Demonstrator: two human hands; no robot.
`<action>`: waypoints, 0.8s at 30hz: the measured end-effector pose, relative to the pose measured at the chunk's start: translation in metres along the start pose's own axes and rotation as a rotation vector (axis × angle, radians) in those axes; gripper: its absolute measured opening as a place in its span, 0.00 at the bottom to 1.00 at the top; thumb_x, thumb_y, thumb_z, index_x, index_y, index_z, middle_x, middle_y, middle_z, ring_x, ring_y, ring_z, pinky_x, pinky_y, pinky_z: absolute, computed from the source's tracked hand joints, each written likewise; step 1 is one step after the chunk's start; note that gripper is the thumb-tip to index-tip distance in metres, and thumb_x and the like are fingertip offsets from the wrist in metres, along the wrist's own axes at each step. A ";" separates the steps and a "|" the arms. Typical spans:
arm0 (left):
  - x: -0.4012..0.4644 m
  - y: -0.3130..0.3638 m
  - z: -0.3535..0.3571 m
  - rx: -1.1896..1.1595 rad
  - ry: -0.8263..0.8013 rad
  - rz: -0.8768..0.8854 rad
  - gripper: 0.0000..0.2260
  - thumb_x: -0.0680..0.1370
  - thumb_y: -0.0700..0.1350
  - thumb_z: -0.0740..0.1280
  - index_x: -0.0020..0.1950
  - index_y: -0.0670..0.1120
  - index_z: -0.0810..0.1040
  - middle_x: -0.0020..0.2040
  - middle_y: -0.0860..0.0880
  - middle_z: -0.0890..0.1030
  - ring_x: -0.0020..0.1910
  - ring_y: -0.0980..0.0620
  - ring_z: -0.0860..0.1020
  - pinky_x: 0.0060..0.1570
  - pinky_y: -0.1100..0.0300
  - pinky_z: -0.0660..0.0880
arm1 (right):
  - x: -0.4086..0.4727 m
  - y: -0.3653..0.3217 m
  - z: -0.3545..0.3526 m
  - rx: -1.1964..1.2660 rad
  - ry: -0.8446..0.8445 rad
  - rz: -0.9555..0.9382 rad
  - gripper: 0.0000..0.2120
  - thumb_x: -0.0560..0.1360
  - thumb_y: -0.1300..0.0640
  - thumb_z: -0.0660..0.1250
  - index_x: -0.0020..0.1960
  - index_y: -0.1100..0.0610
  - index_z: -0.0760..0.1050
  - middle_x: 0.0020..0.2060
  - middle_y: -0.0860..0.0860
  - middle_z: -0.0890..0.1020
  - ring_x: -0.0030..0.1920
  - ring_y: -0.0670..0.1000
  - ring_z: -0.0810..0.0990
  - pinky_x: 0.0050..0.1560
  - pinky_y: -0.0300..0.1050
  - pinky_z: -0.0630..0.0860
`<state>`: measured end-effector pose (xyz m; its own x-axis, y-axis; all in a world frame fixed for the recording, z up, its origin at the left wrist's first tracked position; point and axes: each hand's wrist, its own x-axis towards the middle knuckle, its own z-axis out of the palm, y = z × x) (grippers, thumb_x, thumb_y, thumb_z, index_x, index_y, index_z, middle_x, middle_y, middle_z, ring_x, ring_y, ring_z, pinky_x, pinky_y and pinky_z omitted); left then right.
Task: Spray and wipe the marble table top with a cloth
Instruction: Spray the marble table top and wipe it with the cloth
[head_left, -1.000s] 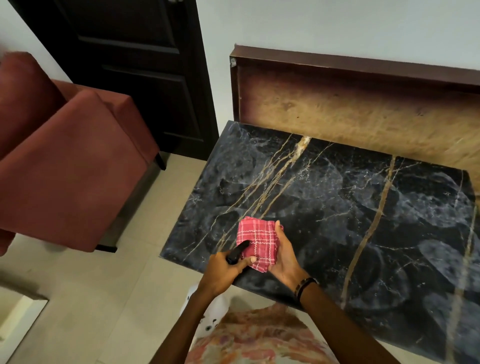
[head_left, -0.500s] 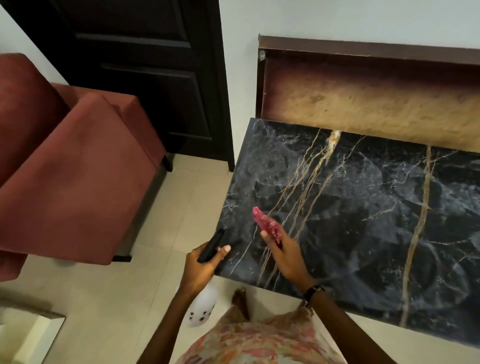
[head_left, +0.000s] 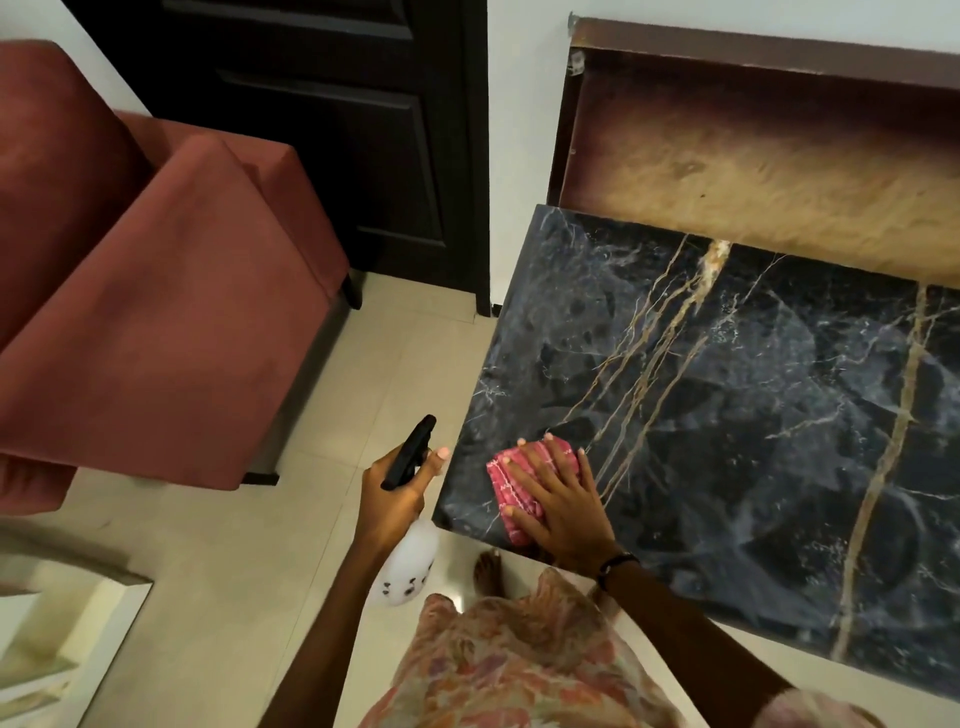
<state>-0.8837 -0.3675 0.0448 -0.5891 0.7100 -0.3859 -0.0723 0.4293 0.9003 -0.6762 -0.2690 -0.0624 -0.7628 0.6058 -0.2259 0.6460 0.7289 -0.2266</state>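
- Pressing flat: cloth (head_left: 524, 480) was pinned under the spread right hand (head_left: 563, 501) at the table top's (head_left: 753, 415) near-left corner.
- Unwiped marble was left rightward and away.
- Spray bottle (head_left: 408, 540) was gripped by the left hand (head_left: 389, 499), off the edge.

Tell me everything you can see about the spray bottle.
The spray bottle has a black trigger head and a translucent white body with small dark marks near its base. The left hand grips it round the neck, one finger lying along the head, and holds it in the air over the tiled floor, just left of the marble table top, touching nothing else. Its liquid level cannot be told.
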 end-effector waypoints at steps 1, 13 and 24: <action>0.001 0.001 0.000 -0.004 0.002 -0.002 0.13 0.71 0.49 0.71 0.42 0.38 0.78 0.24 0.48 0.71 0.18 0.55 0.63 0.20 0.65 0.65 | 0.011 0.001 -0.002 -0.001 -0.002 0.022 0.31 0.78 0.33 0.46 0.76 0.46 0.57 0.75 0.53 0.62 0.76 0.58 0.49 0.72 0.69 0.51; 0.007 0.008 -0.006 0.050 -0.006 0.044 0.14 0.70 0.53 0.70 0.38 0.41 0.78 0.23 0.46 0.68 0.18 0.54 0.64 0.22 0.63 0.66 | 0.009 -0.031 0.009 -0.020 -0.012 -0.171 0.28 0.79 0.35 0.47 0.75 0.46 0.59 0.75 0.51 0.63 0.76 0.60 0.55 0.72 0.68 0.52; 0.023 0.011 0.001 0.031 -0.040 0.035 0.16 0.67 0.58 0.69 0.39 0.45 0.78 0.29 0.40 0.71 0.19 0.54 0.65 0.22 0.63 0.66 | 0.083 0.010 -0.015 -0.016 0.032 0.143 0.31 0.77 0.34 0.48 0.77 0.45 0.53 0.76 0.54 0.59 0.76 0.60 0.52 0.72 0.68 0.53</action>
<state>-0.8971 -0.3462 0.0455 -0.5583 0.7461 -0.3629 -0.0271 0.4208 0.9068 -0.7335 -0.2067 -0.0689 -0.6636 0.7138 -0.2239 0.7479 0.6392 -0.1790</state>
